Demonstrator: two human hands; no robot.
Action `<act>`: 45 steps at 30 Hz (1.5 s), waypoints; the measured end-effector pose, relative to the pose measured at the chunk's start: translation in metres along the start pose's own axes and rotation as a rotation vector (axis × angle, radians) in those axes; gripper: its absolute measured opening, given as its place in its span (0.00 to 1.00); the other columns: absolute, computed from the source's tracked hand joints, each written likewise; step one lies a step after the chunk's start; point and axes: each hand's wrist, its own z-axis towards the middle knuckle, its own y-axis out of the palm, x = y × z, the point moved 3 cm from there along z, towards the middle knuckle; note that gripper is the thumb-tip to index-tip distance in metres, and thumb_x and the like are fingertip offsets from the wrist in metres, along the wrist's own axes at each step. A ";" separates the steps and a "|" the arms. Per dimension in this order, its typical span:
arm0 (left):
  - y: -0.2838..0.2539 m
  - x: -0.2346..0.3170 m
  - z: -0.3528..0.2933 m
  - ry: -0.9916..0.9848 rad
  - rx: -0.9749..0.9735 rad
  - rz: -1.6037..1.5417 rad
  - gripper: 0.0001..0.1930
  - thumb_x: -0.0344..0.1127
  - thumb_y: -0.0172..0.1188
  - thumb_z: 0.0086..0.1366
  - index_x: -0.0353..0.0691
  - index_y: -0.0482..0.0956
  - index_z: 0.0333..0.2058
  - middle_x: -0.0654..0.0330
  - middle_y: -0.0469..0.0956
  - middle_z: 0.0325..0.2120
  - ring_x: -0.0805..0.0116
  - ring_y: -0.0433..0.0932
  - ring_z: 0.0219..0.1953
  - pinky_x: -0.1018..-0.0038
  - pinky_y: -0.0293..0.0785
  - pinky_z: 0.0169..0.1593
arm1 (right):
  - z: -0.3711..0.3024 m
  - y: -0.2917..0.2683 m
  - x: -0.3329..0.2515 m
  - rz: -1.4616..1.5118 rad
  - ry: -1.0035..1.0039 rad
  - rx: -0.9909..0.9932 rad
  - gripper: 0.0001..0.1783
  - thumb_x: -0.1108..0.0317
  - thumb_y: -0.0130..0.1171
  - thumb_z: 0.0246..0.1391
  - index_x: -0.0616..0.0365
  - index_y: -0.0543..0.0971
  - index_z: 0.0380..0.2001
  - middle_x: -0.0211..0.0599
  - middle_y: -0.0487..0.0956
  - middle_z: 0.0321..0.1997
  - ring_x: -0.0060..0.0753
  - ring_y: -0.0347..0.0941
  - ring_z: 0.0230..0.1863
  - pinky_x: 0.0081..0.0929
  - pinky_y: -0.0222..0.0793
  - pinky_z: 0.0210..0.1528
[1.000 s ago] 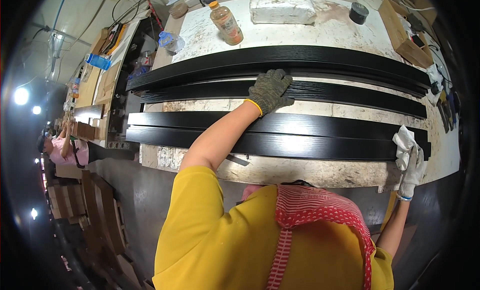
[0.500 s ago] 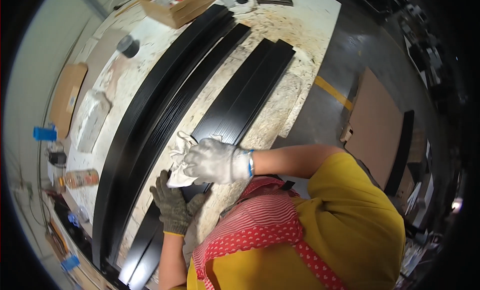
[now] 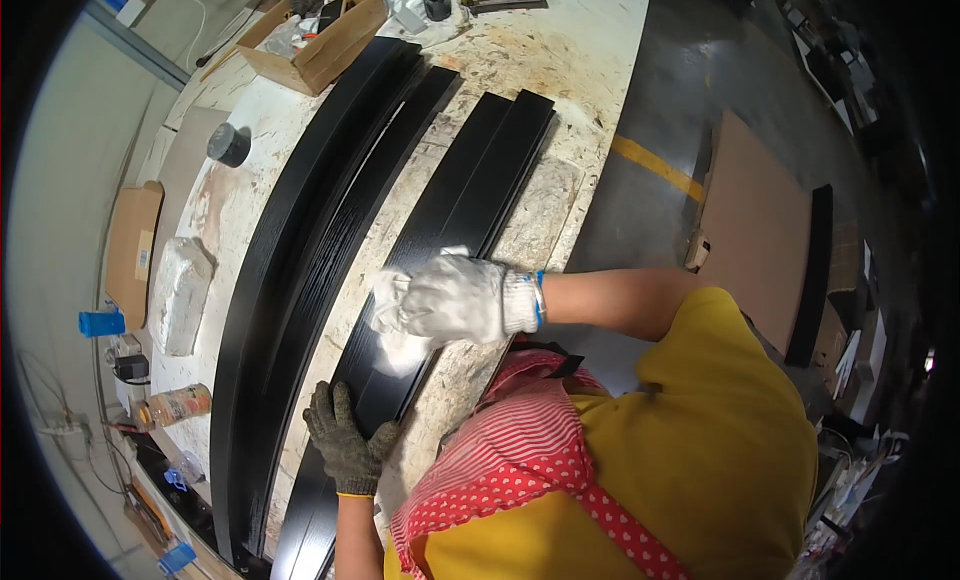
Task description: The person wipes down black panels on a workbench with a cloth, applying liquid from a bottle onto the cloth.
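My left hand [image 3: 348, 442], in a dark grey knit glove, lies across a long black board [image 3: 440, 205], fingers stretched out and thumb apart. Farther up the same board is my right hand [image 3: 458, 298] in a white glove. Its fingers are closed on a white cloth [image 3: 400, 348], which is pressed against the board's surface and partly hidden by the hand. The board has a lengthwise seam or step. Left of it lie a narrower black strip [image 3: 350, 215] with visible grain and a wide curved black piece [image 3: 265, 270].
A wooden box [image 3: 318, 55] with odds and ends stands at the table's far end. Along the left are a dark round container [image 3: 229, 145], a white wrapped bundle [image 3: 186, 298] and a bottle [image 3: 178, 405]. Brown panels [image 3: 755, 220] stand beyond the right edge.
My right hand and the cloth have slid up the board, away from my left hand. My left hand stays on the board. The whole view has shifted slightly.
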 end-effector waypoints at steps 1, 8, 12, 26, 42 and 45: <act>0.000 -0.001 0.001 0.014 -0.004 0.006 0.50 0.73 0.58 0.51 0.41 0.63 0.64 0.41 0.59 0.63 0.37 0.58 0.64 0.43 0.46 0.68 | -0.018 -0.004 0.032 0.213 0.139 0.135 0.05 0.65 0.66 0.43 0.50 0.80 0.25 0.30 0.80 0.28 0.31 0.78 0.29 0.32 0.77 0.35; 0.000 0.007 0.007 0.026 0.014 -0.003 0.46 0.66 0.60 0.54 0.39 0.64 0.62 0.41 0.60 0.62 0.37 0.59 0.63 0.44 0.49 0.66 | -0.117 -0.097 0.262 0.116 1.342 0.313 0.14 0.62 0.49 0.60 0.59 0.80 0.37 0.42 0.78 0.27 0.37 0.76 0.29 0.35 0.77 0.35; 0.005 0.011 0.002 0.252 0.085 -0.011 0.42 0.62 0.64 0.54 0.39 0.67 0.60 0.43 0.65 0.59 0.39 0.62 0.61 0.45 0.55 0.63 | -0.036 -0.072 0.159 0.132 0.740 0.118 0.16 0.60 0.47 0.60 0.59 0.80 0.32 0.42 0.78 0.26 0.37 0.78 0.29 0.36 0.78 0.41; 0.002 0.025 -0.006 0.311 0.127 0.079 0.35 0.50 0.68 0.55 0.35 0.70 0.56 0.41 0.71 0.49 0.41 0.71 0.49 0.50 0.66 0.52 | -0.036 -0.068 0.179 -0.328 0.748 -0.290 0.13 0.66 0.47 0.59 0.61 0.79 0.38 0.46 0.79 0.37 0.31 0.79 0.38 0.38 0.81 0.47; 0.004 0.026 -0.001 0.339 0.176 0.036 0.35 0.47 0.73 0.50 0.35 0.72 0.52 0.42 0.73 0.46 0.43 0.73 0.46 0.52 0.68 0.51 | -0.093 -0.118 0.296 -0.374 1.007 -0.082 0.14 0.64 0.58 0.52 0.59 0.82 0.39 0.51 0.82 0.42 0.50 0.80 0.42 0.41 0.77 0.43; -0.004 0.032 -0.002 0.358 0.156 0.055 0.34 0.45 0.70 0.53 0.33 0.71 0.54 0.41 0.73 0.47 0.41 0.72 0.47 0.51 0.68 0.52 | -0.076 -0.090 0.238 -0.350 0.742 -0.126 0.10 0.66 0.56 0.51 0.57 0.80 0.35 0.47 0.78 0.29 0.47 0.78 0.36 0.38 0.77 0.37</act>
